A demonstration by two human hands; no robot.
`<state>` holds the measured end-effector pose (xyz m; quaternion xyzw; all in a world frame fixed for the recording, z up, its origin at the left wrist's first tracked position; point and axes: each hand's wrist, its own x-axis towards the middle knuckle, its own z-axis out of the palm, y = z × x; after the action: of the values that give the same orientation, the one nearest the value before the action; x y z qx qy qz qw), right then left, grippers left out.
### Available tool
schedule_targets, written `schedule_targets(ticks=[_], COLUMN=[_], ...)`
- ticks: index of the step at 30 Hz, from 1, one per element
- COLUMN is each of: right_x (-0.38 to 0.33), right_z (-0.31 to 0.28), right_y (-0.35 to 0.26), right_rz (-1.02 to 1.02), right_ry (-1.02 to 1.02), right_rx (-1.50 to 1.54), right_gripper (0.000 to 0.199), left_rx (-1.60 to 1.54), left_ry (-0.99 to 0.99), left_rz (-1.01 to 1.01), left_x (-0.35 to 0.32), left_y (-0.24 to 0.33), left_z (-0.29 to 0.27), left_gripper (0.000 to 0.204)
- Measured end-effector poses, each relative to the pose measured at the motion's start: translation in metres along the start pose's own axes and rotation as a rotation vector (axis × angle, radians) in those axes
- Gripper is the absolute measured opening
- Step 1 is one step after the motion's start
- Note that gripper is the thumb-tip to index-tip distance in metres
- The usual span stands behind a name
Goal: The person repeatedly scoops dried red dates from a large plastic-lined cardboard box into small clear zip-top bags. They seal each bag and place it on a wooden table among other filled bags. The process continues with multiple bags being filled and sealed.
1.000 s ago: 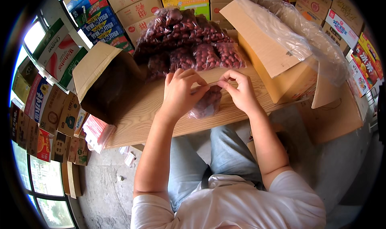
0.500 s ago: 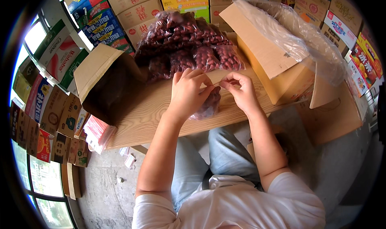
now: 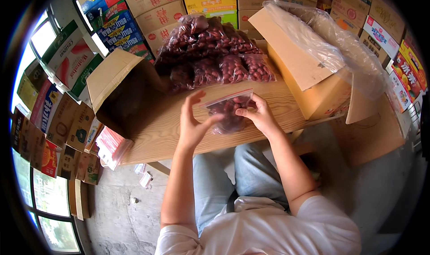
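Since the earlier frames, the left hand (image 3: 190,126) has come off the bag's top edge and opened out, while the right hand (image 3: 261,115) has shifted to the side of the bag (image 3: 228,109), whose red-lined top strip now shows. At far left, cartons (image 3: 58,105) stand stacked by the window (image 3: 51,197). White scraps (image 3: 145,179) lie on the floor (image 3: 121,214). A bundle of flat sachets (image 3: 112,144) with red edges sits at the left end of the wooden counter (image 3: 168,136), and behind it an open box (image 3: 107,82) faces the person. The left hand is empty and slightly blurred, its fingers spread wide and its thumb close to the bag's left side; whether they touch, I cannot tell. The bag, filled with dark red fruit, is held near the counter's front edge. Behind it, similar bags are heaped in a pile (image 3: 206,42), with a row along its front. The right hand's fingers are closed on the bag's right side, thumb on the near face. Farther right stands a large box (image 3: 298,87), clear plastic (image 3: 363,67) draped over its open top.
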<state>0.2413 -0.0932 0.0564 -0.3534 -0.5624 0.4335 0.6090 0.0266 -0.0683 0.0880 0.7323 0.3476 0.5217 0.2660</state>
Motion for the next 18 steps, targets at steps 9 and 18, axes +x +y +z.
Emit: schedule_targets(ticks=[9,18], right_x=[-0.004,-0.006], right_z=[0.005,0.001], right_y=[-0.004,0.004], right_rz=[0.021,0.192], right_ry=[-0.049,-0.009], right_rx=[0.049,0.193], right_gripper=[0.06,0.046], left_rx=[-0.407,-0.436], left_ry=[-0.147,-0.19], left_rz=[-0.299,-0.263], left_x=[-0.007,-0.011], left_y=[-0.007,-0.02], left_z=[0.022,0.021], left_gripper=[0.049,0.062])
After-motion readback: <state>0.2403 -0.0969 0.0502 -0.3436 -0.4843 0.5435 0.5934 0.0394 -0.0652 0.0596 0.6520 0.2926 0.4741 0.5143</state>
